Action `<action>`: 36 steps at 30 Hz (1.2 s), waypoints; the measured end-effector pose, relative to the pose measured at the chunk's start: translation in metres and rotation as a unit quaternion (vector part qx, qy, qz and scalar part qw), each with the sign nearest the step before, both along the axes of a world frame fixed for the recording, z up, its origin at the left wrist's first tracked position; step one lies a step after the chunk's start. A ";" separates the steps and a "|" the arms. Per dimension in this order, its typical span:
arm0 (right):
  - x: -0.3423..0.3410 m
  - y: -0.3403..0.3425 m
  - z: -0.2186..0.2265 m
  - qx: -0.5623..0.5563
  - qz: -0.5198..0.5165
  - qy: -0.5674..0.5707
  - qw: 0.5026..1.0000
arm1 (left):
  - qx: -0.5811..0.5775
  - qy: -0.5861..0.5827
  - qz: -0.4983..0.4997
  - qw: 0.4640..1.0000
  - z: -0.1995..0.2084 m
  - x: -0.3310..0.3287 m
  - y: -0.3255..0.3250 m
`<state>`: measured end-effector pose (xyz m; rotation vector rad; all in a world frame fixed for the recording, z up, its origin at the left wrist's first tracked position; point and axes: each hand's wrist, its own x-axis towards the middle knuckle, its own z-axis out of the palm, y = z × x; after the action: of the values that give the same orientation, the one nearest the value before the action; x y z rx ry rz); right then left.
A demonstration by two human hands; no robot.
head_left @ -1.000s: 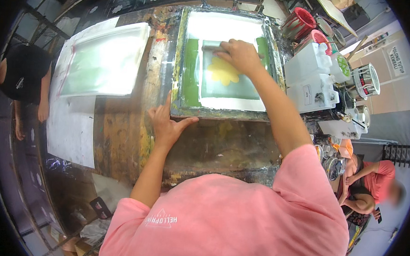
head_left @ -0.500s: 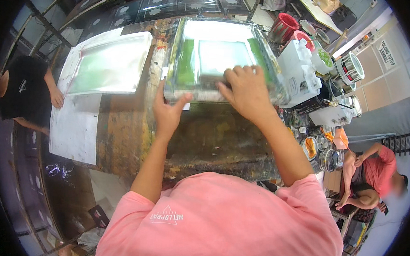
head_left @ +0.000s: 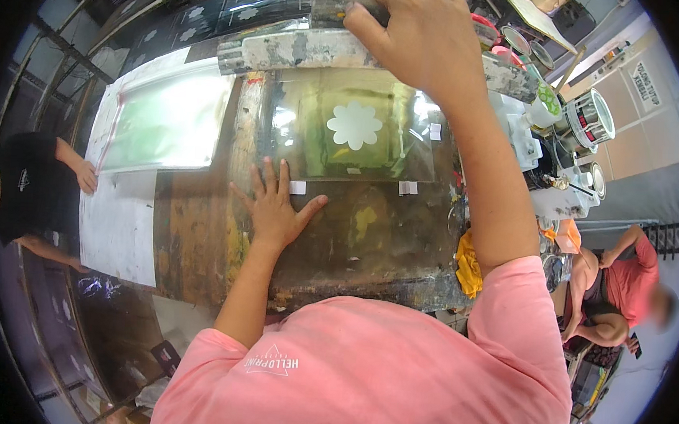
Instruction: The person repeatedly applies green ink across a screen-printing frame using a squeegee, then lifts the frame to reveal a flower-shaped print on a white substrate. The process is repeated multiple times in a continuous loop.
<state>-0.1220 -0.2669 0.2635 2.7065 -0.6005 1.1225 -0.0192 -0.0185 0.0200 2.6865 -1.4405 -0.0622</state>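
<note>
While the left hand (head_left: 278,209) lies flat on the table (head_left: 337,250), the right hand (head_left: 422,36) grips the raised screen frame (head_left: 302,49)

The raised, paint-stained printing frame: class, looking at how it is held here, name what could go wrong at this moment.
1. The right hand alone grips the raised paint-stained printing frame; a slip could drop it onto the white flower print.
2. The left hand lies flat beside the clear plastic sheet, under the frame's likely fall.
3. The stained wooden table looks paint-smeared, so sleeves or fingers may pick up smudges.
</note>
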 end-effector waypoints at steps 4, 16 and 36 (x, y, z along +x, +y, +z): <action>0.009 -0.009 0.013 0.022 0.006 0.000 1.000 | -0.137 0.114 -0.031 0.984 0.017 0.005 -0.025; 0.007 -0.009 0.015 0.024 0.007 -0.014 1.000 | -0.456 0.301 0.116 0.829 0.091 0.086 -0.009; 0.006 -0.007 0.000 0.015 -0.016 0.031 0.999 | -0.242 -0.207 0.092 0.944 0.058 0.208 0.125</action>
<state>-0.1161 -0.2741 0.2632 2.7360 -0.6543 1.0264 0.1886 0.1069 0.0783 2.4764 -1.0813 0.8034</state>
